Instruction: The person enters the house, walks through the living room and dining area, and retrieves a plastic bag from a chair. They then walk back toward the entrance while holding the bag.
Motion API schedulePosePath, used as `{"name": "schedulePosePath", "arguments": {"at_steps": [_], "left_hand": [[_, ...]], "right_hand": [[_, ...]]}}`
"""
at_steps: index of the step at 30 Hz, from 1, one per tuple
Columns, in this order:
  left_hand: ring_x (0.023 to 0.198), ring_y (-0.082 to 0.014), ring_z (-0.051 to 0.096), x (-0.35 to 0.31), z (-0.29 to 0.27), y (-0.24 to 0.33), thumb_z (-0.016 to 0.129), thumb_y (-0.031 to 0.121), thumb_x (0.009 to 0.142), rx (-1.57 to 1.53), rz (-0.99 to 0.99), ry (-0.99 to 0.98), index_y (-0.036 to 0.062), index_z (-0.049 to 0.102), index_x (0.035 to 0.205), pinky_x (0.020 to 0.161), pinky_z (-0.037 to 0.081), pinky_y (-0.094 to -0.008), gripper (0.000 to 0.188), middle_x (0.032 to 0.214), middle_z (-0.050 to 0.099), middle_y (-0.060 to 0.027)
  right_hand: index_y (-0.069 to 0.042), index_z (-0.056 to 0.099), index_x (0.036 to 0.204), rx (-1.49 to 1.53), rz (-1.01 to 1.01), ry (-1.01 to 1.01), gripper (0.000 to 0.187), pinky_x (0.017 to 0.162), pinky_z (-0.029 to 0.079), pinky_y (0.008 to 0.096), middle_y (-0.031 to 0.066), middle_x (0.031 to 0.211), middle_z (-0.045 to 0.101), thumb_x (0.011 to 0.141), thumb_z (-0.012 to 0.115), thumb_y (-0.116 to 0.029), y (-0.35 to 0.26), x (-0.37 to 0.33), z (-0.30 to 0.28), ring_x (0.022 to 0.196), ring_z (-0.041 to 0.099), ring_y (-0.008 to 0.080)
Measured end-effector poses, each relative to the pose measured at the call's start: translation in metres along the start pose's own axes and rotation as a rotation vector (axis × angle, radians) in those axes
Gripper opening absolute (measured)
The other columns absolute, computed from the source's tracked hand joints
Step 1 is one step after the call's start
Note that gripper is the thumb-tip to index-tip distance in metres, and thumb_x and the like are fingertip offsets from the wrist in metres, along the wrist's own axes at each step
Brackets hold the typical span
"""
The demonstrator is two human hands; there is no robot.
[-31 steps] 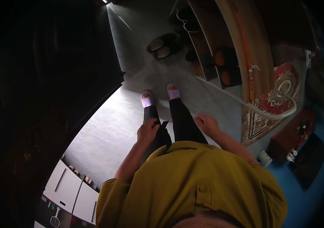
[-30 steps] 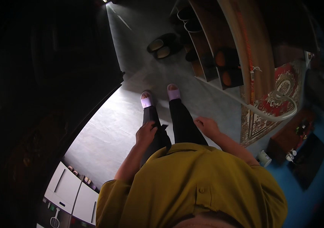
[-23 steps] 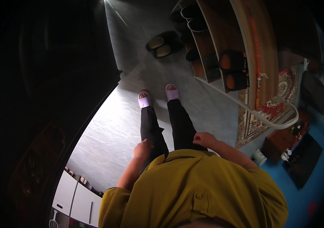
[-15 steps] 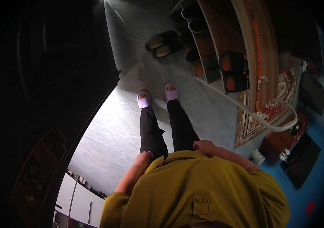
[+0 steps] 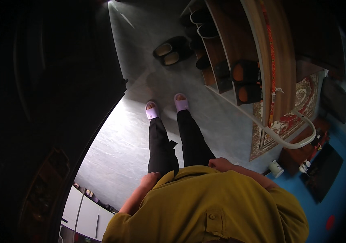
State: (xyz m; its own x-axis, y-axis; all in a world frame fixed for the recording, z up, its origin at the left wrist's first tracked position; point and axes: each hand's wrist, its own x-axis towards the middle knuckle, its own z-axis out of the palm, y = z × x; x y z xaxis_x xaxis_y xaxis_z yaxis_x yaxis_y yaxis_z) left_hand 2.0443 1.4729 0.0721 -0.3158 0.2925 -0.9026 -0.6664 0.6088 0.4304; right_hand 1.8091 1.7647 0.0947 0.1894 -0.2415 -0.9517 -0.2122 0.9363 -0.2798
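Observation:
Down at the left side of my waist, my left hand [image 5: 152, 179] rests against the black trousers [image 5: 159, 139] beside the hem of the mustard-yellow shirt [image 5: 205, 194]. Its fingers look curled in; what they hold, if anything, is hidden. My right hand [image 5: 220, 164] is closed at the right thigh, where the shirt hem meets the trousers, and its fingertips are hidden too. Below the trouser legs show a left lilac slipper [image 5: 152, 113] and a right lilac slipper [image 5: 182, 104], both on my feet on the grey floor [image 5: 120, 154].
A dark door [image 5: 67, 101] fills the left. At the upper right stands a wooden shoe rack [image 5: 237, 40] holding several dark shoes, with a white curved rail [image 5: 302, 141] on it. Black shoes [image 5: 171, 50] lie ahead. A patterned rug [image 5: 262, 141] and a white mug [image 5: 276, 169] appear at right.
Both hands and the slippers appear slightly lower in the picture, and the rack has shifted a little left and down. Both hands stay at the waist.

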Motion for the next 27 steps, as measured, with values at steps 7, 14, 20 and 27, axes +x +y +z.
{"name": "schedulePosePath", "arguments": {"at_steps": [7, 14, 20, 27], "left_hand": [[0.092, -0.0315, 0.057, -0.007, -0.005, -0.004, 0.045, 0.022, 0.082, -0.043, 0.150, -0.155, 0.0112, 0.060, 0.093, 0.076, 0.046, -0.0434, 0.021, 0.091, 0.059, -0.0159], [0.093, -0.0314, 0.056, -0.002, -0.019, 0.028, 0.046, 0.020, 0.081, 0.139, 0.120, -0.050, 0.0118, 0.058, 0.094, 0.077, 0.047, -0.0407, 0.019, 0.094, 0.057, -0.0132], [0.092, -0.0309, 0.056, 0.002, -0.027, 0.033, 0.048, 0.019, 0.080, 0.059, 0.142, 0.082, 0.0105, 0.058, 0.092, 0.076, 0.047, -0.0399, 0.018, 0.094, 0.058, -0.0121], [0.088, -0.0333, 0.056, 0.006, -0.024, 0.023, 0.050, 0.017, 0.078, -0.140, 0.111, -0.179, 0.0070, 0.056, 0.091, 0.073, 0.045, -0.0412, 0.017, 0.090, 0.059, -0.0135]], "right_hand": [[-0.007, 0.057, 0.108, 0.338, -0.133, -0.366, 0.031, 0.082, 0.041, 0.0371, 0.0136, 0.105, 0.059, 0.084, 0.052, -0.028, 0.012, -0.035, -0.023, 0.095, 0.056, 0.0259], [-0.008, 0.059, 0.106, 0.167, -0.261, -0.402, 0.033, 0.078, 0.043, 0.0347, 0.0085, 0.101, 0.062, 0.079, 0.060, -0.027, 0.026, -0.001, -0.017, 0.091, 0.058, 0.0214], [-0.008, 0.059, 0.100, 0.150, -0.200, -0.362, 0.031, 0.074, 0.044, 0.0346, 0.0071, 0.093, 0.063, 0.078, 0.061, -0.031, 0.019, 0.011, -0.030, 0.085, 0.058, 0.0196], [-0.009, 0.058, 0.095, 0.344, -0.145, -0.118, 0.027, 0.059, 0.044, 0.0255, 0.0014, 0.078, 0.060, 0.081, 0.059, -0.032, -0.016, 0.041, -0.060, 0.063, 0.055, 0.0107]]}}
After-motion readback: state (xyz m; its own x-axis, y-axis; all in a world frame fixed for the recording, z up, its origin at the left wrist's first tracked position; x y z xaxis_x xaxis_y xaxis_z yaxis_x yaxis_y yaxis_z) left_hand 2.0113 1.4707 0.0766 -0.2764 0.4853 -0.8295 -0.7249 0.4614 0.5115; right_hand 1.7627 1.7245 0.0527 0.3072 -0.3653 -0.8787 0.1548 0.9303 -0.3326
